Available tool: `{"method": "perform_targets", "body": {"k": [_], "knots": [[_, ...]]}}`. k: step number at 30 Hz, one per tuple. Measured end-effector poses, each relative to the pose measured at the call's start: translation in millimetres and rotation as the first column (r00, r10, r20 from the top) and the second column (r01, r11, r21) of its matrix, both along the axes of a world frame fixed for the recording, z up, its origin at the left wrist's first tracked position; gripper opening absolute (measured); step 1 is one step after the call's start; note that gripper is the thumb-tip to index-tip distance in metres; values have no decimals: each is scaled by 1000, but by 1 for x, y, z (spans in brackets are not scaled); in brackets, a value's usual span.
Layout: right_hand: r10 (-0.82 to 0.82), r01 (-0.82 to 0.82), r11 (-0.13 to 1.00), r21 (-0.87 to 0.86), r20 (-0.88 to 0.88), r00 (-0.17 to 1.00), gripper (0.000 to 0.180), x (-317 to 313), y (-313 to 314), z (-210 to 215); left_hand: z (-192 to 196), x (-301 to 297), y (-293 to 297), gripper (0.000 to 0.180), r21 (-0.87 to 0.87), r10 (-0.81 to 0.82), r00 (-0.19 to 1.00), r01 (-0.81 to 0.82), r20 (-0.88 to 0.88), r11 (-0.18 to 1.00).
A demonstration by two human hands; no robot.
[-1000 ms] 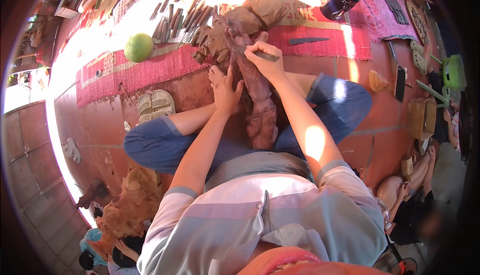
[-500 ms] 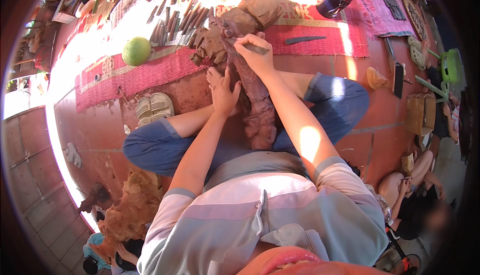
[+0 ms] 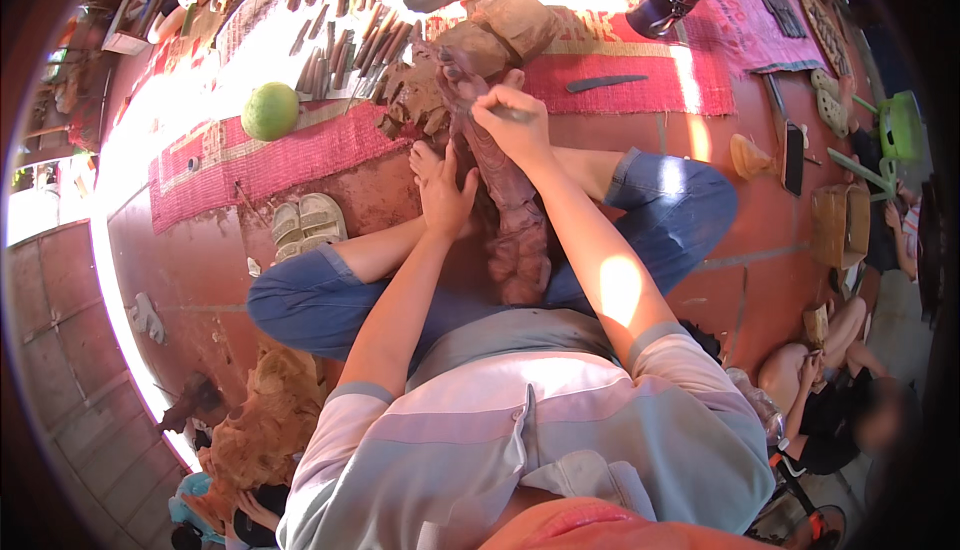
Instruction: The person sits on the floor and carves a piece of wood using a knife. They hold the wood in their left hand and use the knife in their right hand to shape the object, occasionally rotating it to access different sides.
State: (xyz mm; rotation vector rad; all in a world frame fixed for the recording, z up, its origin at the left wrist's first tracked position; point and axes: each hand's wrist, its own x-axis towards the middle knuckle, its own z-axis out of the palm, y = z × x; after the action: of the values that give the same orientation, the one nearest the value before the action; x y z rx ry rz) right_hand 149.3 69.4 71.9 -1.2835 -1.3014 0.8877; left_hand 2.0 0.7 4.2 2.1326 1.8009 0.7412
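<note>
A long, dark reddish-brown wood carving (image 3: pixel 515 220) lies between my crossed legs, its near end close to my waist. Its rough far end reaches the stone-like blocks. My left hand (image 3: pixel 445 195) is against the carving's left side, fingers spread and holding nothing. On the upper right of the carving, my right hand (image 3: pixel 515 130) is closed round a slim dark tool (image 3: pixel 512 110), mostly hidden by the fingers. A rough brown chunk of wood (image 3: pixel 415 90) sits just left of the carving's far end.
Many wooden-handled carving tools (image 3: pixel 345 55) lie on the sunlit mat. A flat dark blade (image 3: pixel 607 82) rests on the red mat (image 3: pixel 680 95). Also around are a green round fruit (image 3: pixel 270 111), tan blocks (image 3: pixel 515 22), a black lantern (image 3: pixel 665 0) and sandals (image 3: pixel 308 223). Other people sit nearby.
My right hand has shifted slightly down along the carving, its fingers curled more tightly. My left hand stays nearly in place. Another person's dark-covered foot has moved nearer at the top.
</note>
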Motion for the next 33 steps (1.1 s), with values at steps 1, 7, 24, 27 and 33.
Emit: {"method": "perform_targets", "body": {"k": [1, 7, 24, 27, 33], "knots": [[-8, 11, 997, 73, -34, 999, 10, -3, 6, -4, 0, -1, 0, 62, -36, -3, 1000, 5, 30, 999], [-33, 21, 992, 127, 97, 995, 8, -5, -11, -5, -2, 1, -1, 62, 201, 22, 986, 12, -166, 979], [-89, 104, 983, 149, -106, 990, 12, 18, 23, -37, -30, 8, 19, 69, -63, -36, 999, 37, 10, 997], [-103, 101, 992, -78, -35, 994, 14, 18, 17, -6, -17, 11, 12, 68, -102, 9, 1000, -8, 8, 995], [-92, 99, 995, 16, -258, 962, 13, -1, 5, -39, -7, -3, 1, 66, -145, -6, 1000, 2, -29, 989]]}}
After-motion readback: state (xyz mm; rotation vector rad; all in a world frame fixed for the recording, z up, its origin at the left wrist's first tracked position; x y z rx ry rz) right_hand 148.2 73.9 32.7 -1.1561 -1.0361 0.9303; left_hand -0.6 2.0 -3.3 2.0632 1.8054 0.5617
